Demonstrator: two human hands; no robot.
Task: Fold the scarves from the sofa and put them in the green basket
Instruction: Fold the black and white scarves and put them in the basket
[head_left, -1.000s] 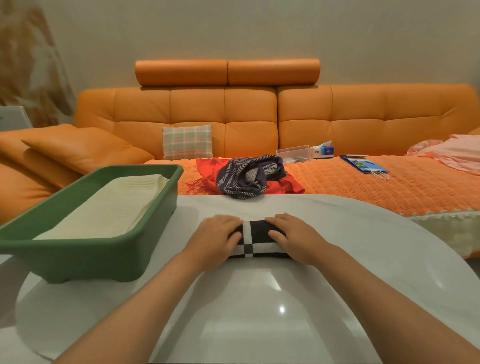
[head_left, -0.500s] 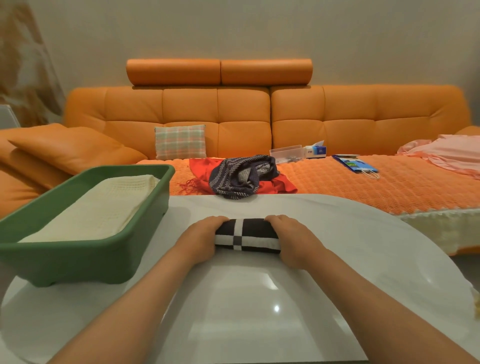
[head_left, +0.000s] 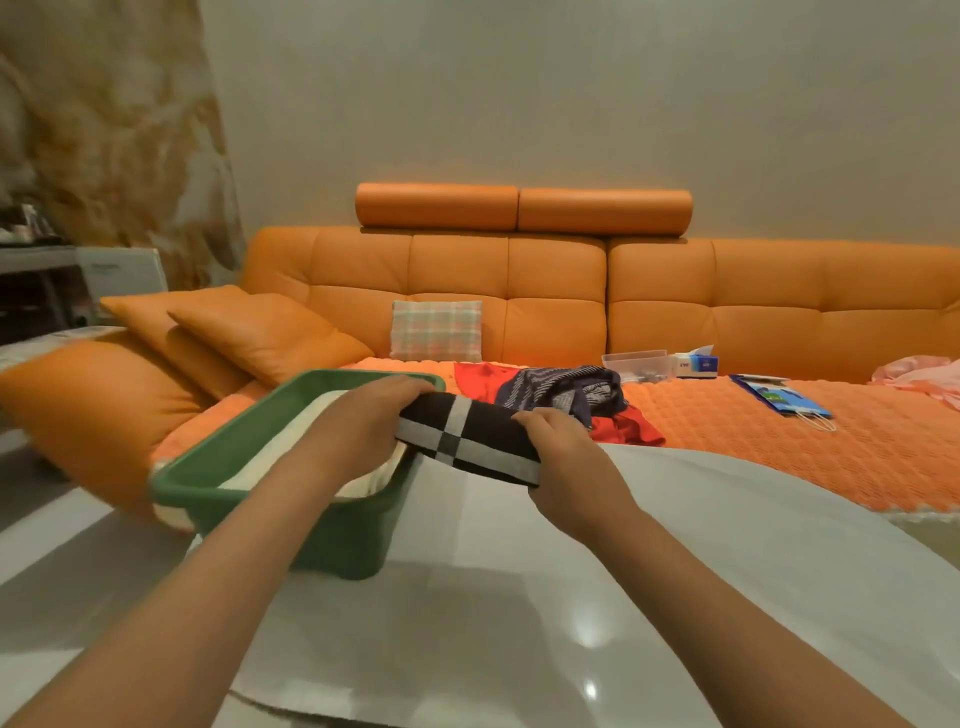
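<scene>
A folded black scarf with grey-white bands (head_left: 470, 435) is held in the air between both hands, above the table's left part and the right rim of the green basket (head_left: 337, 540). My left hand (head_left: 363, 423) grips its left end over the basket. My right hand (head_left: 563, 457) grips its right end. A folded cream scarf (head_left: 306, 431) lies inside the basket. On the orange sofa (head_left: 561, 291) a dark blue striped scarf (head_left: 561, 392) lies crumpled on a red scarf (head_left: 621, 428).
The white glossy table (head_left: 571, 597) fills the foreground. On the sofa seat sit a plaid cushion (head_left: 436, 330), a clear plastic box (head_left: 635, 361), a tissue pack (head_left: 698, 364), a blue packet (head_left: 779, 400) and pink cloth (head_left: 919, 374). Orange cushions (head_left: 260, 332) lie left.
Both hands lifted the folded black scarf off the table and carried it left, to the basket's rim. The view has swung left and the basket now appears closer.
</scene>
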